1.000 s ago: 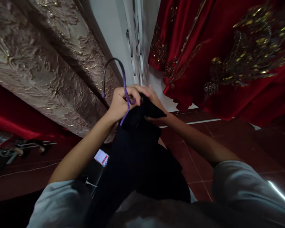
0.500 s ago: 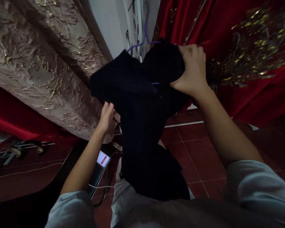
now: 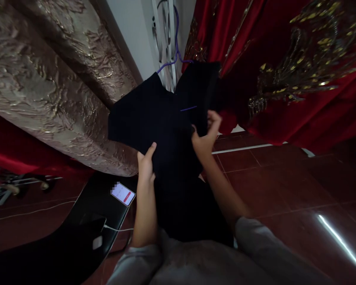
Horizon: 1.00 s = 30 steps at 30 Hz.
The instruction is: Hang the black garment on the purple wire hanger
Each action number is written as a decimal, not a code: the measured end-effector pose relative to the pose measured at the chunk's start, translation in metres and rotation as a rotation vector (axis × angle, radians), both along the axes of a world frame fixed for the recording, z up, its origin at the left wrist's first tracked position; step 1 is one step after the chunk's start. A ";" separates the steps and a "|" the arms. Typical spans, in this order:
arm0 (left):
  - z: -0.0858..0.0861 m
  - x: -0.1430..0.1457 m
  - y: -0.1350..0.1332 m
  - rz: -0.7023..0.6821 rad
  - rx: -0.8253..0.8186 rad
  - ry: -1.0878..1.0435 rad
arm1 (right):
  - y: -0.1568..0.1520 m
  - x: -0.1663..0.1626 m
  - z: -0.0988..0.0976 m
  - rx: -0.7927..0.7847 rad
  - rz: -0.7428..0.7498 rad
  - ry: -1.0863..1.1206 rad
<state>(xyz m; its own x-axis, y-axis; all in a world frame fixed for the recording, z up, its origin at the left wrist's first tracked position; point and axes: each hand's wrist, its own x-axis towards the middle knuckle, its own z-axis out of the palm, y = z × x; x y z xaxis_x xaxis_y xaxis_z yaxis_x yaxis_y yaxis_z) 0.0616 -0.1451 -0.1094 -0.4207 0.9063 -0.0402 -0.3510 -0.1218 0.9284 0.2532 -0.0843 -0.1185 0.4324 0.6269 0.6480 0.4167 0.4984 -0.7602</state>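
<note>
- Head view: a black cloth garment (image 3: 163, 118) hangs on a thin purple wire hanger (image 3: 176, 43) in front of the person, between a beige embossed curtain (image 3: 47, 79) and a red gold-embroidered dress (image 3: 284, 71).
- Left hand (image 3: 146, 164) lies flat against the garment's lower left side, fingers straight, not clamped.
- Right hand (image 3: 206, 136) pinches the garment's right edge.
- A phone with a lit screen (image 3: 123, 194) lies on a black seat (image 3: 86, 221) below.
</note>
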 end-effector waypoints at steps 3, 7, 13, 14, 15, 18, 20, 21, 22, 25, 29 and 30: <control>-0.007 0.005 -0.012 -0.004 -0.060 0.001 | -0.006 -0.035 -0.046 -0.345 0.279 0.216; -0.011 0.005 -0.016 0.203 0.187 0.334 | -0.034 -0.045 -0.052 -0.517 0.497 0.167; -0.022 0.008 -0.018 0.084 0.414 0.706 | -0.059 -0.032 -0.012 -0.681 0.532 0.118; -0.025 0.010 -0.019 -0.079 0.400 0.710 | -0.061 -0.031 -0.008 -0.668 0.560 0.135; -0.028 0.013 -0.019 -0.208 0.386 0.713 | -0.062 -0.030 -0.005 -0.650 0.595 0.151; -0.035 0.023 -0.019 -0.317 0.351 0.734 | -0.063 -0.029 -0.003 -0.597 0.674 0.173; -0.038 0.028 -0.017 -0.290 0.326 0.726 | -0.063 -0.029 -0.005 -0.586 0.698 0.189; -0.039 0.029 -0.016 -0.289 0.314 0.714 | -0.063 -0.028 -0.006 -0.582 0.713 0.199; -0.040 0.030 -0.015 -0.298 0.309 0.695 | -0.064 -0.028 -0.007 -0.583 0.733 0.211; -0.041 0.031 -0.011 -0.332 0.324 0.576 | -0.064 -0.025 -0.010 -0.608 0.815 0.247; -0.044 0.037 -0.005 -0.258 0.331 0.446 | -0.052 -0.022 0.008 -0.634 0.917 0.257; -0.046 0.037 -0.002 -0.225 0.320 0.456 | -0.043 -0.021 0.020 -0.600 0.901 0.283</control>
<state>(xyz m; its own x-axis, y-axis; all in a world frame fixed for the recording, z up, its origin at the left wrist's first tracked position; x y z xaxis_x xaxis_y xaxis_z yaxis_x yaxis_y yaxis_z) 0.0989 -0.1473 -0.1557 -0.1274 0.9124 0.3889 0.0242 -0.3891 0.9209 0.2318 -0.1277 -0.0986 -0.2531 0.9637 0.0854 -0.1379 0.0515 -0.9891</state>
